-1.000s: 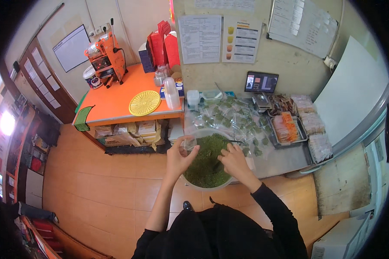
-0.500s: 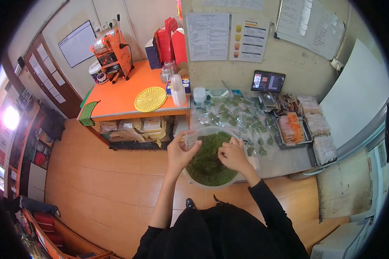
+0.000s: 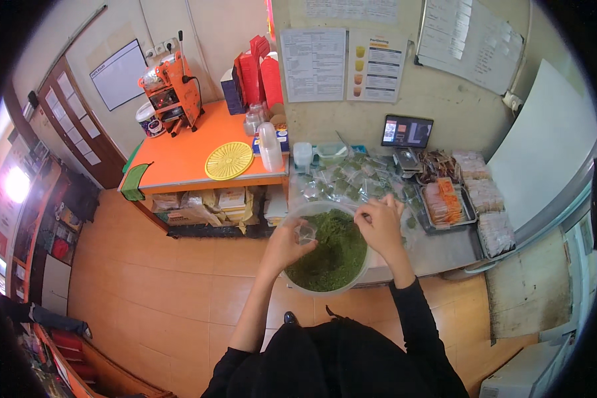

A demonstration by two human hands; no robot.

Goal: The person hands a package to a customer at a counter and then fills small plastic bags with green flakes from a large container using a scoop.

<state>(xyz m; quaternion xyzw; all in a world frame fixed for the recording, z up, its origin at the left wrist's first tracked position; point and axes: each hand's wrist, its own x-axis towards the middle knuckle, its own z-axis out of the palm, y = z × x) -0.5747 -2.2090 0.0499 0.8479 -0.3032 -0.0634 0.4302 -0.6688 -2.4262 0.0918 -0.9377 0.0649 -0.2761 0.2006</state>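
A round translucent tub (image 3: 363, 273) of finely chopped green stuff (image 3: 333, 257) stands at the table's near edge in front of me. Over its left side my left hand (image 3: 284, 247) curls its fingers and thumb around a small clear plastic bag (image 3: 306, 232). My right hand (image 3: 382, 224) is raised at the tub's upper right rim, fingers drawn together; whatever they pinch, if anything, is too small to make out. Behind the tub, many small clear packets of green (image 3: 348, 179) lie spread on the metal table (image 3: 438, 255).
An orange table (image 3: 179, 156) at the left bears a yellow round lid (image 3: 229, 160), stacked plastic cups (image 3: 270, 147) and an orange sealing machine (image 3: 172, 93). To the right are a metal tray of orange-and-pink packets (image 3: 444, 202), a small scale (image 3: 406, 162) and a screen (image 3: 406, 131).
My right hand has lifted out of the green stuff and moved right to the rim. The left hand has turned and come slightly lower, still holding the clear bag.
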